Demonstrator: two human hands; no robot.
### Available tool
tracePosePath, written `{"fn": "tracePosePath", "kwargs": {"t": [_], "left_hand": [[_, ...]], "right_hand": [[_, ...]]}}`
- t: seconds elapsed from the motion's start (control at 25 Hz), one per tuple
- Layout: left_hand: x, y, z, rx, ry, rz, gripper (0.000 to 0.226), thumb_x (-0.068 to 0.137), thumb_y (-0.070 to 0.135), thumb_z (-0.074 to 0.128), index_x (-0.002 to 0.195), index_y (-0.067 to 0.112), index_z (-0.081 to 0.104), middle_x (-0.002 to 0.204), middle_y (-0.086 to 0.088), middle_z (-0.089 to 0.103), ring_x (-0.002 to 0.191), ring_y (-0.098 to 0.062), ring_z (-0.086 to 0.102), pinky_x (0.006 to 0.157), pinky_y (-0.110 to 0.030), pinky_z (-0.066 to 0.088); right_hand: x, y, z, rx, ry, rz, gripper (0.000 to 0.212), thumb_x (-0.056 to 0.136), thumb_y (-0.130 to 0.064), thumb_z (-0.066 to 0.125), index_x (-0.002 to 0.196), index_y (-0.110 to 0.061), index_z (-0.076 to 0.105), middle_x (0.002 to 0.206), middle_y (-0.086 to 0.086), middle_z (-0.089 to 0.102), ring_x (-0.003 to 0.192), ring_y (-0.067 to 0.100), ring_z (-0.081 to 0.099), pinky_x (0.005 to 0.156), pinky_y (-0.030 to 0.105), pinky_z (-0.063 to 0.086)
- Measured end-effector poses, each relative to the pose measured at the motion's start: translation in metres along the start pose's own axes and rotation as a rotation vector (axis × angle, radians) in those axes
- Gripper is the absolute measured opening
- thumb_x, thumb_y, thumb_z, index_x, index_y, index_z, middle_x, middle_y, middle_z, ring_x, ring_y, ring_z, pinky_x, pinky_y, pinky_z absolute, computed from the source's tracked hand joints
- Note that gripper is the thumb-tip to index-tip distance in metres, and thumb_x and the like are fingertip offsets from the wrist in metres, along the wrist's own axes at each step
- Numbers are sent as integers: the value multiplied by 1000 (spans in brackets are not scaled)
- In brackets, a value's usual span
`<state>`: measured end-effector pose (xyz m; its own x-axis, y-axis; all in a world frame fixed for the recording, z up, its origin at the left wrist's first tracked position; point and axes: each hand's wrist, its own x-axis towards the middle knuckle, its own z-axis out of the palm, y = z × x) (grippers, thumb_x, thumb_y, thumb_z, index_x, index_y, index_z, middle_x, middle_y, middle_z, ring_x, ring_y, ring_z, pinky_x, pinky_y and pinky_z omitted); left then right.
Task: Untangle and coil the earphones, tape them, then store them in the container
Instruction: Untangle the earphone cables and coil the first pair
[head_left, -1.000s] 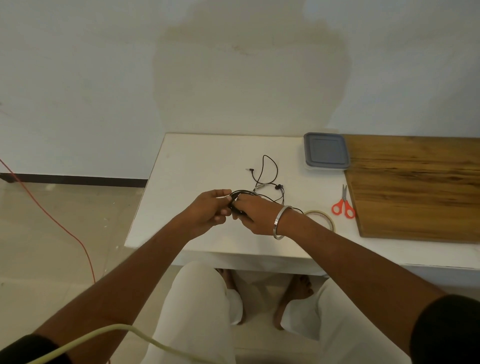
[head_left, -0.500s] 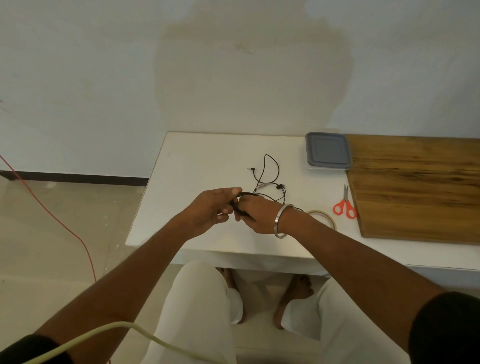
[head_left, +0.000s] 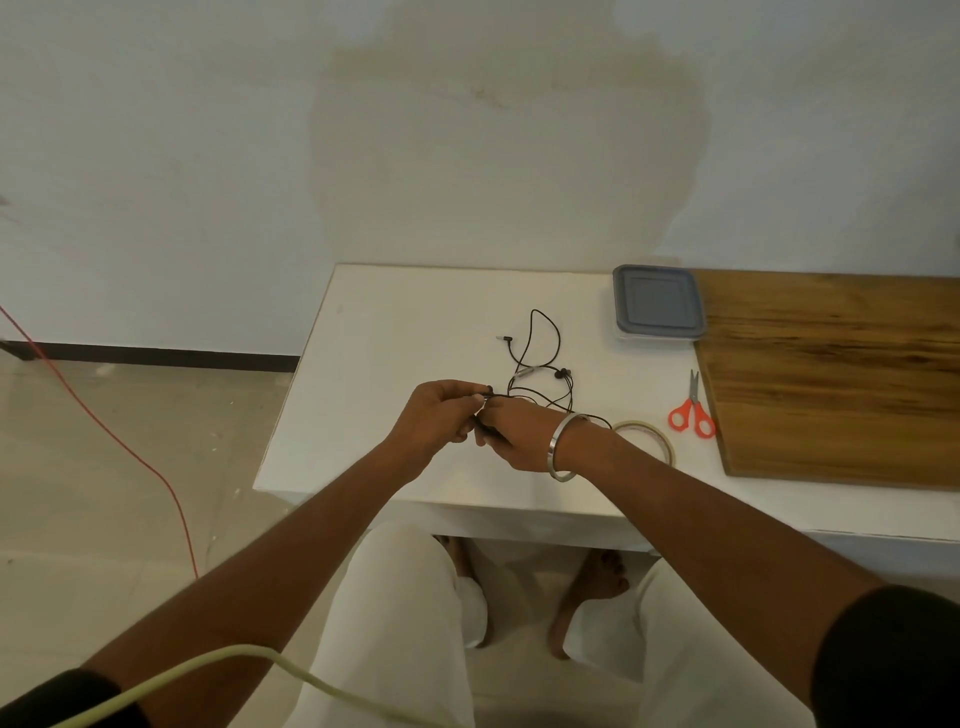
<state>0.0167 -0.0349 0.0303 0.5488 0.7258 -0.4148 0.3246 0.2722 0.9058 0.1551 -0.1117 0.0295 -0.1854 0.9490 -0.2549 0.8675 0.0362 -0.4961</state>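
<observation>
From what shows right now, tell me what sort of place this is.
Probably a plain room in a home, set up as a makeshift work spot: a low white table against a patchy painted wall, a bare tiled floor, and a wooden board.

Black earphones (head_left: 540, 364) — red-handled scissors (head_left: 692, 413) — grey-lidded container (head_left: 657, 304).

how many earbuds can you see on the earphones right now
1 clearly: an earbud lies on the white table beyond the hands. The other may be hidden between the left hand and right hand.
</observation>
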Motion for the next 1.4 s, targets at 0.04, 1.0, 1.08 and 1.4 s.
{"fn": "tracePosePath", "kwargs": {"t": [0.04, 1.0, 1.08, 1.4], "left_hand": [[0, 0, 2, 21, 22, 13, 19, 92, 8, 55, 96, 15, 73, 56, 2, 59, 49, -10, 48, 53, -20, 43], [2, -10, 3, 332, 17, 135, 18, 100, 19, 49, 97, 1, 51, 72, -12, 67, 55, -22, 55, 56, -30, 46], [2, -9, 5, 391, 43, 150, 19, 101, 20, 47, 93, 3, 50, 65, -2, 66, 49, -14, 54, 51, -24, 45], [6, -6, 3, 59, 71, -64, 17, 94, 20, 61, 105, 7, 58, 63, -5, 67, 46, -14, 54, 49, -24, 46]], "right_hand": [[0, 0, 0, -4, -6, 1, 17, 92, -7, 43, 100, -7, 59, 101, 4, 61, 89, 19, 56, 77, 20, 40], [-3, -4, -8, -71, -133, 74, 22, 92, -6, 42, 104, -3, 61, 107, 16, 64, 96, 30, 60, 88, 37, 48], [-3, -5, -8, -69, -134, 58, 23, 92, -5, 41, 104, -1, 61, 108, 19, 63, 91, 31, 59, 88, 38, 47], [0, -4, -5, -143, -117, 45, 22, 93, -8, 45, 108, -4, 60, 108, 13, 63, 98, 28, 60, 82, 26, 43]]}}
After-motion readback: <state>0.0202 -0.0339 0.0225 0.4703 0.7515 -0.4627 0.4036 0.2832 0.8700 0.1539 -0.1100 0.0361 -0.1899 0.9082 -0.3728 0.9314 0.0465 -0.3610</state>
